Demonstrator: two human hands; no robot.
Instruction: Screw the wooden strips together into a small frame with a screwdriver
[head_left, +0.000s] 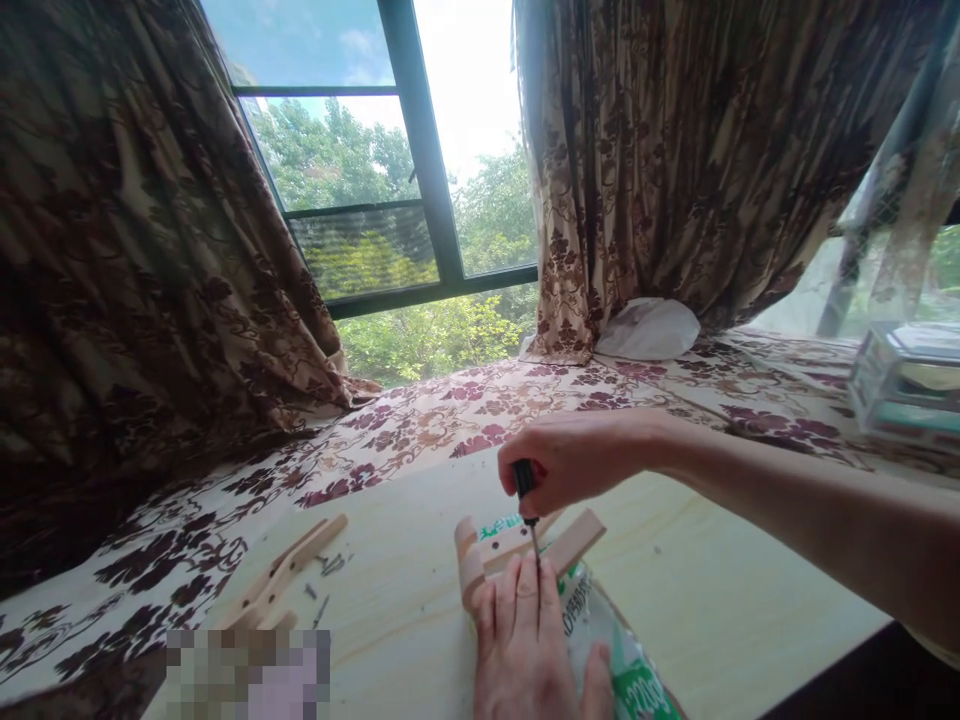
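Observation:
My right hand (574, 462) is closed around the black handle of a screwdriver (524, 478). Its shaft points down, with the tip at a pale wooden assembly (501, 550) that has dark holes or screw heads in it. My left hand (525, 640) lies on the near side of that wood, fingers stretched out flat beside the screwdriver's tip, which they partly hide. Under the wood and my left hand is a clear plastic bag (600, 630) with green and black print. An angled wooden bar (576, 545) juts out to the right.
More wooden pieces (289, 570) and several loose screws (330, 565) lie on the left of the pale tabletop (397, 620). Behind it spreads a floral cloth (450, 410) with a white bag (651, 328) and a clear box (907, 385). A pixelated patch covers the lower left.

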